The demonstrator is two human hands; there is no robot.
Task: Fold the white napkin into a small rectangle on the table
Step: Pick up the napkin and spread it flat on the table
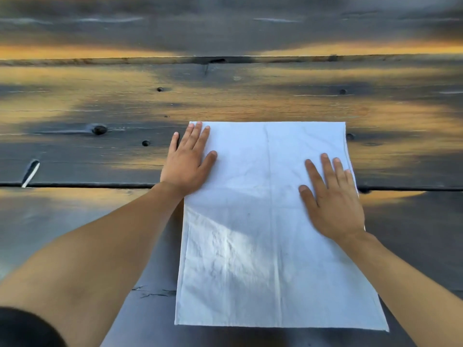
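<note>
The white napkin (260,221) lies flat on the dark wooden table (100,151) as a tall rectangle, with a lengthwise crease down its middle. My left hand (188,164) rests palm down on the napkin's far left corner, fingers spread, partly over the table. My right hand (330,196) presses flat on the napkin near its right edge, fingers apart. Neither hand grips the cloth.
The table is made of dark, weathered planks with knots and gaps between the boards (75,185). A small white sliver (30,174) shows in a slot at the left. A dark shape (22,329) fills the bottom left corner.
</note>
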